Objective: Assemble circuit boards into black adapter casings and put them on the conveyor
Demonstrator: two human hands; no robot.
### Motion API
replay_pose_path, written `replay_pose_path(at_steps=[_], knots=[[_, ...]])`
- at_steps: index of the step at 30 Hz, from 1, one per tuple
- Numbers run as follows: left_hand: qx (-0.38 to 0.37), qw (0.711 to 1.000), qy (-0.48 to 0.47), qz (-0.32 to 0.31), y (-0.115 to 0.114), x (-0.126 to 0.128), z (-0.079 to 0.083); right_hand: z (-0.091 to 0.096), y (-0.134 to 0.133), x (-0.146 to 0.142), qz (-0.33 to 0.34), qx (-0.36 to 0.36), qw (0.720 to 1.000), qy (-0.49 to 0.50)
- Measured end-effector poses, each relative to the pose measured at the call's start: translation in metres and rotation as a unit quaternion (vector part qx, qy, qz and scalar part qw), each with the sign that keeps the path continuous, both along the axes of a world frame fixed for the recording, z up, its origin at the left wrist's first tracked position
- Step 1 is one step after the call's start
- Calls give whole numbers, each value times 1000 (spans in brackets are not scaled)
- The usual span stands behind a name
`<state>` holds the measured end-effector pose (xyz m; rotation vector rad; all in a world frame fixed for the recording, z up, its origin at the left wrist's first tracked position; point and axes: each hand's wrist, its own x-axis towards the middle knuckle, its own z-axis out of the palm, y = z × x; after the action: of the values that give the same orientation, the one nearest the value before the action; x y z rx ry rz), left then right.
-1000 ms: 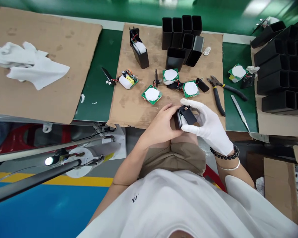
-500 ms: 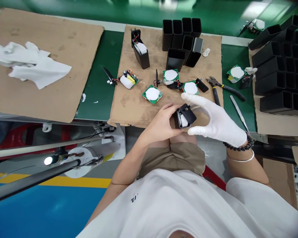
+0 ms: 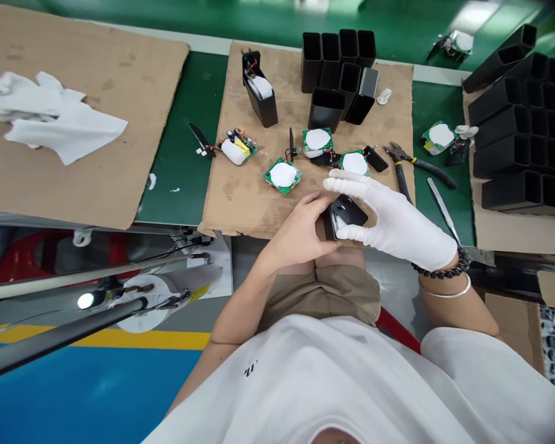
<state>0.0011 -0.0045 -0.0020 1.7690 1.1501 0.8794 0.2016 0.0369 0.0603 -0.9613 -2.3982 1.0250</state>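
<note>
My bare left hand (image 3: pixel 296 237) is wrapped round a small black plastic case (image 3: pixel 330 228) at the front edge of the cardboard. White material shows inside the case's open end, and a black end cap (image 3: pixel 353 211) lies tilted over that opening. Around the cap reaches my white-gloved right hand (image 3: pixel 393 222), its fingers and thumb wide apart. The thumb overlaps the near side of the case; whether it presses there I cannot tell. Just beyond my hands lie green circuit boards with white round pads, among them one board (image 3: pixel 282 175) and another (image 3: pixel 355 163) with black parts wired on.
Several empty black cases (image 3: pixel 327 108) stand at the back, beside a part-filled case (image 3: pixel 261 102). Pliers (image 3: pixel 404 161) and a metal blade tool (image 3: pixel 444 208) lie right of my gloved hand. Many cases (image 3: pixel 509 142) are stacked far right. White cloths (image 3: pixel 69 126) lie on the left cardboard (image 3: pixel 134 117).
My right hand has moved left and closer round the case, its thumb now overlapping it. The cap sits lower over the opening. My left hand keeps its grip.
</note>
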Motion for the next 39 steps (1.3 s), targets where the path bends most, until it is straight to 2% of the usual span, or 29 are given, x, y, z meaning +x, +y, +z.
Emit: replay_pose_path(at_steps=[4, 7, 9, 11, 15, 18, 23, 27, 31, 36, 39], knots=[[-7, 1000, 11, 10, -1, 1, 0, -4, 6, 11, 12, -91, 993, 75], [-17, 1000, 20, 16, -2, -1, 0, -6, 4, 19, -28, -175, 978, 106], [-22, 999, 22, 23, -3, 1, -1, -7, -3, 19, -66, -195, 972, 115], [-10, 999, 24, 46, -5, 6, -3, -8, -15, 13, -134, -162, 971, 109], [53, 989, 32, 133, -10, 25, -9, -7, -42, -5, -264, -14, 964, 22], [83, 981, 43, 169, -15, 36, -13, -4, -53, -13, -287, 85, 953, -45], [88, 982, 54, 161, -18, 37, -13, 7, -54, -15, -267, 171, 937, -146], [98, 984, 41, 143, -18, 33, -13, 20, -45, -14, -210, 181, 938, -206], [186, 973, 65, 121, -18, 32, -21, 23, -37, -15, -197, 155, 946, -205], [249, 949, 132, 141, -17, 35, -31, -3, -38, -11, -245, 103, 962, -68], [279, 934, 152, 162, -16, 36, -32, -23, -42, -5, -234, 101, 967, 25]])
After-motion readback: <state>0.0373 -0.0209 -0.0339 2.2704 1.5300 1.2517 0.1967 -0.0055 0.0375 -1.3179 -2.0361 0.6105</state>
